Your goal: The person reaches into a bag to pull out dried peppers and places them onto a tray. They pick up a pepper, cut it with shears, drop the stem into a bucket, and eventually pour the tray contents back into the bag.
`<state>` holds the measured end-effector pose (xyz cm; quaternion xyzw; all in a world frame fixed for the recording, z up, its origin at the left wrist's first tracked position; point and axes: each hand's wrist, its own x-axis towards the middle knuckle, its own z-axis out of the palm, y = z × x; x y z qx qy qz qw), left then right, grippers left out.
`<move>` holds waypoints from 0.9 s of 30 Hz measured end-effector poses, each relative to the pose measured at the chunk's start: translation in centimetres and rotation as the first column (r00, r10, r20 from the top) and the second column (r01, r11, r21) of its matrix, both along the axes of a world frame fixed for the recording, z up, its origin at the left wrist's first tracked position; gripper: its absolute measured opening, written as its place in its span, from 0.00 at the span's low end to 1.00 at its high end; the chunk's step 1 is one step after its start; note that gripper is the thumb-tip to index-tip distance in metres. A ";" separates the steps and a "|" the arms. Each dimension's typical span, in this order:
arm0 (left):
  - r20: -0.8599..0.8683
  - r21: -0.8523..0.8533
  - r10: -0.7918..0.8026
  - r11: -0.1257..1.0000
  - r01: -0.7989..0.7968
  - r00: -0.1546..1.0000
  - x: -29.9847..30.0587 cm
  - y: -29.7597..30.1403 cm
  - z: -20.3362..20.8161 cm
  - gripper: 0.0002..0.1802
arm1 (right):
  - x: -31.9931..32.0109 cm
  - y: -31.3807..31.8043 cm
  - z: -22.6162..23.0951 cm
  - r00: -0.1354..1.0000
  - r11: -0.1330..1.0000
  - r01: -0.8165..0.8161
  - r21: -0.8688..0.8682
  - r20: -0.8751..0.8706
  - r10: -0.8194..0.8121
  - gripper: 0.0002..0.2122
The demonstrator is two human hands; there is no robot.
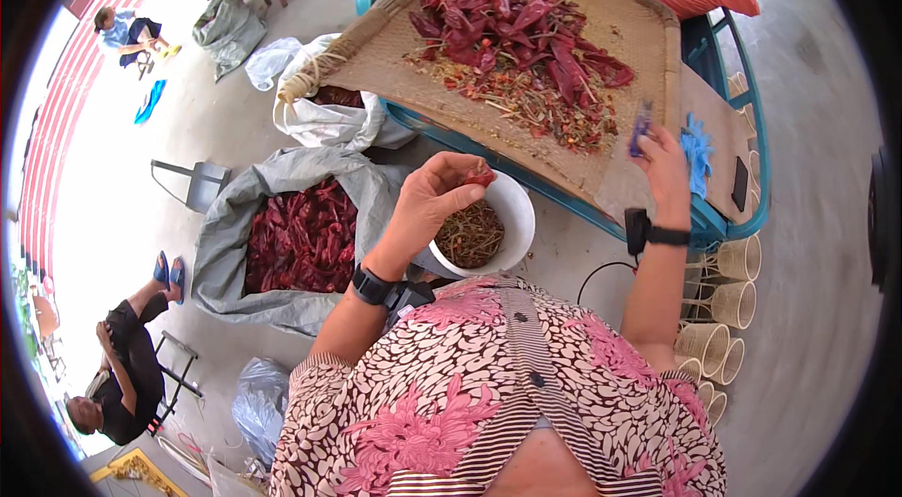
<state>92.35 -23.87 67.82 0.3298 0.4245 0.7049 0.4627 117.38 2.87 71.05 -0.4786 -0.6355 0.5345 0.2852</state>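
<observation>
A piece of dried red chili pepper (482, 178) is pinched between the thumb and fingers of my left hand (434, 201). That hand hovers by the rim of a white bucket (519, 215), which holds brown chili stems (472, 236). My right hand (664, 166) grips a small purple-handled tool (641, 132) by the woven tray's right side; its pale tip is blurred, so I cannot tell its exact kind. On the woven tray (381, 55) lies a heap of dried red chilies (507, 23), with loose stems and broken bits along its near side.
A grey sack (221, 243) of red chilies stands left of the bucket, a white sack (324, 126) behind it. Blue gloves (696, 154) and a dark flat object (740, 183) lie right of the tray. Woven baskets (733, 304) line the right. A person (132, 361) sits at left.
</observation>
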 end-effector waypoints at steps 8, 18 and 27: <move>0.016 0.026 -0.050 0.998 0.050 0.999 -0.1 -0.2 -0.5 0.14 | -0.5 -5.0 0.1 0.625 0.946 -0.235 -0.221 -0.780 -0.027 0.13; -0.141 0.048 0.078 0.996 -0.072 0.987 0.4 -0.1 -0.8 0.15 | -5.1 -10.8 1.7 0.609 0.873 -0.437 -0.217 -0.786 0.110 0.21; -0.403 -0.011 0.255 0.959 -0.283 0.879 0.1 -0.9 -1.0 0.17 | -8.1 -15.9 0.6 0.848 0.696 -0.519 0.496 0.195 0.493 0.18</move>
